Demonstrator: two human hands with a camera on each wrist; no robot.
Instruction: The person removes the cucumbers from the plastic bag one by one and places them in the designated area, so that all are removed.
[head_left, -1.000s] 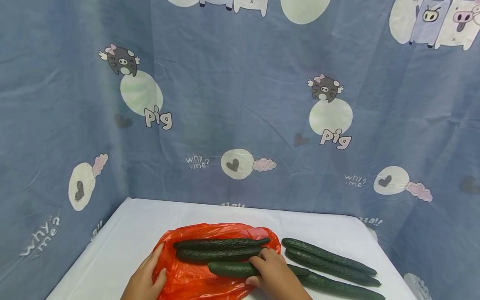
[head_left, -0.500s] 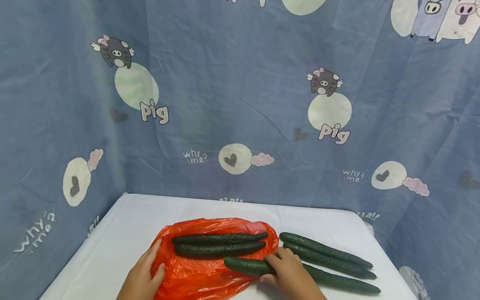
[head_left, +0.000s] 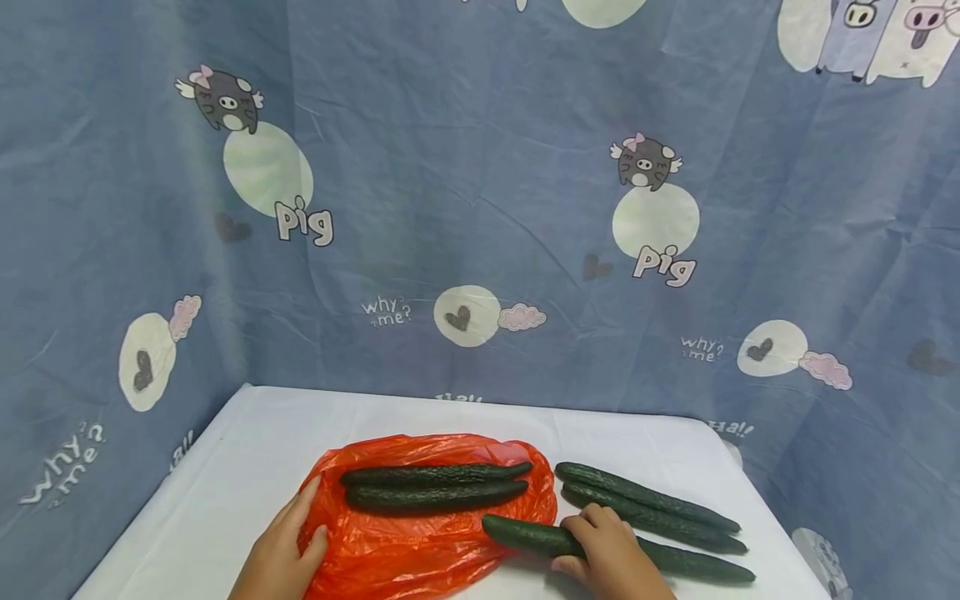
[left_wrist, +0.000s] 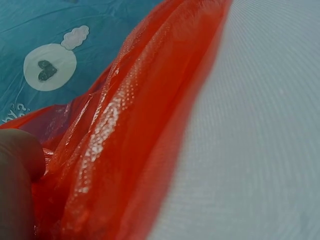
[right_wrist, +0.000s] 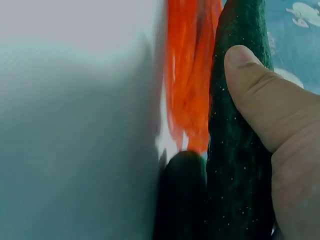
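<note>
Held cucumber shifted right, backdrop — "pig"

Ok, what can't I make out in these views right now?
Head: gripped stretch of the held cucumber, covered by the right hand.
Head: near edge of the red bag, cut off by the bottom border.
Left wrist: most of the left hand, cut off by the left border.

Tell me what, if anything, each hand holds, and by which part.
The right hand grips a cucumber partway along its length. The left hand touches the left edge of the red bag; whether it grips it cannot be told.
</note>
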